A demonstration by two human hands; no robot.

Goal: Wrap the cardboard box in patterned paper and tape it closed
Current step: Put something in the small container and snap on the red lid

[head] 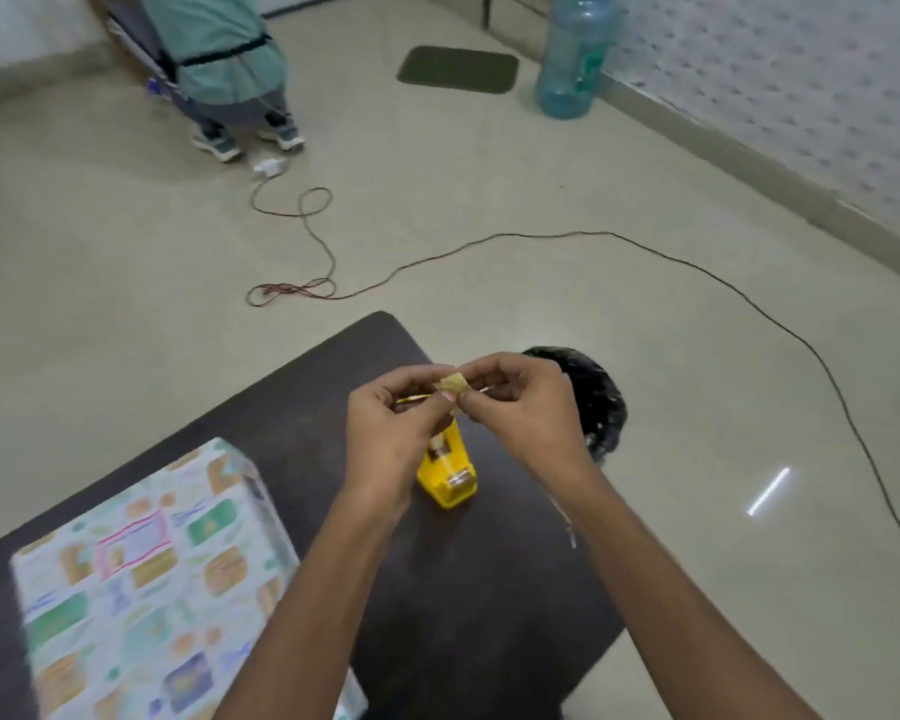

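1. Pale floor [489, 200] all round, glossy, crossed by a long thin cable [609, 234] that loops near the middle and runs off to the right.
2. Dark brown worktop [463, 589] filling the lower centre, its rounded corner pointing away.
3. On the worktop at lower left, the box [146, 579] – already covered in patterned paper (pale ground, green and orange blocks, one pink outline); well apart from both hands.
4. Far back at upper left, a person's lower body [219, 54] in a teal garment, standing on the floor.
5. Upper right, against the wall, a large blue water bottle [572, 54]; beside it a dark mat [457, 69].
6. Past the worktop's right edge, a round bin lined with a black bag [598, 402], partly hidden by the right hand.
7. Left hand [385, 423] and right hand [520, 407] raised over the worktop, nearly touching – fingers of each pinched shut on a small tan piece of tape [454, 383] held between them.
8. Directly below the hands, standing on the worktop, a yellow tape dispenser [450, 475]; whether a strip still joins it to the held piece, cannot tell.
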